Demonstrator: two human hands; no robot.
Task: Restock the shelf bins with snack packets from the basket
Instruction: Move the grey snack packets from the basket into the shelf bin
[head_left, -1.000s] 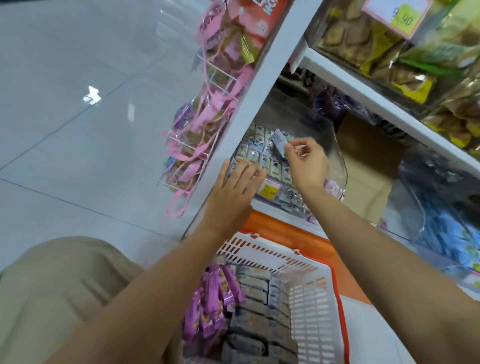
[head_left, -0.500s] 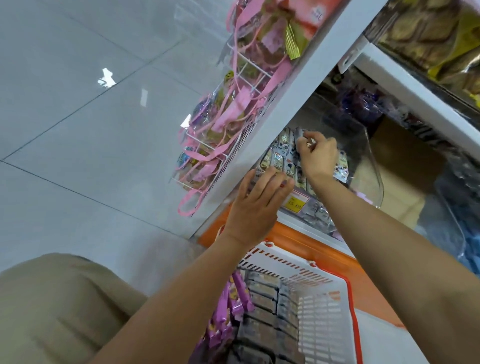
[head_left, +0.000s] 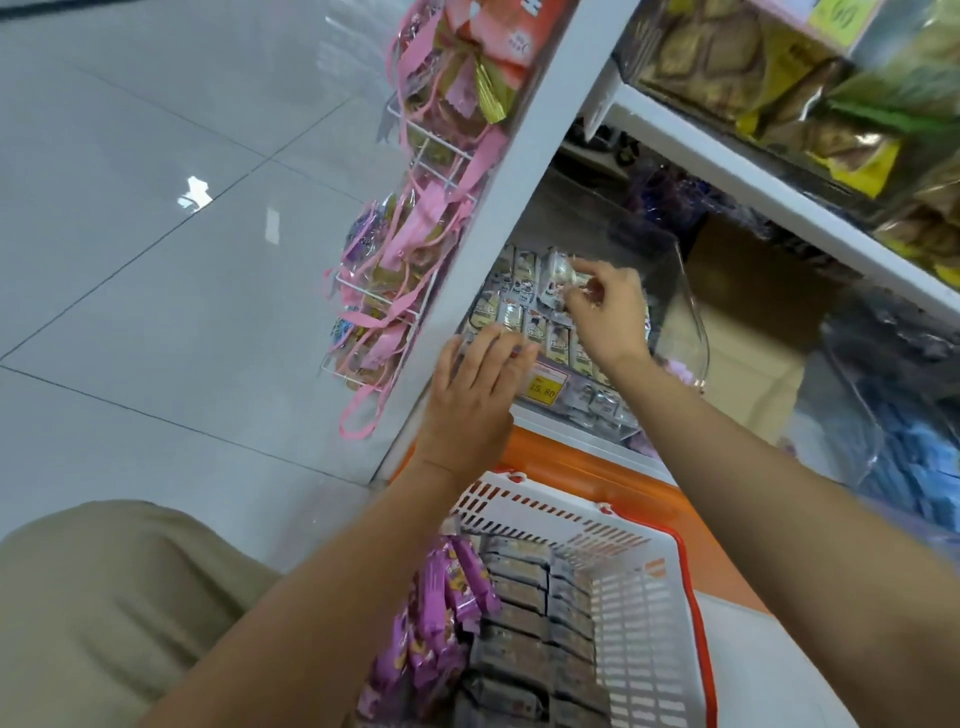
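A clear plastic shelf bin (head_left: 675, 291) on the lowest shelf holds rows of small grey-white snack packets (head_left: 511, 291). My right hand (head_left: 605, 312) reaches into the bin and pinches one grey snack packet (head_left: 558, 278) at the back row. My left hand (head_left: 475, 395) rests with straight fingers on the bin's front rim, beside a yellow price tag (head_left: 543, 387). Below my arms stands a white basket with an orange rim (head_left: 639, 597), holding stacked grey packets (head_left: 524, 623) and purple packets (head_left: 441, 608).
A white shelf upright (head_left: 498, 218) carries a wire rack of pink-ribboned sweets (head_left: 405, 270) on its left. An upper shelf (head_left: 779, 187) holds biscuit bags (head_left: 727, 57). A bin of blue packets (head_left: 914, 467) sits at the right. Grey tiled floor (head_left: 156, 234) lies to the left.
My right hand has moved deeper into the bin with the packet, towards the back row. My left hand stays on the bin's front rim. The camera has shifted slightly.
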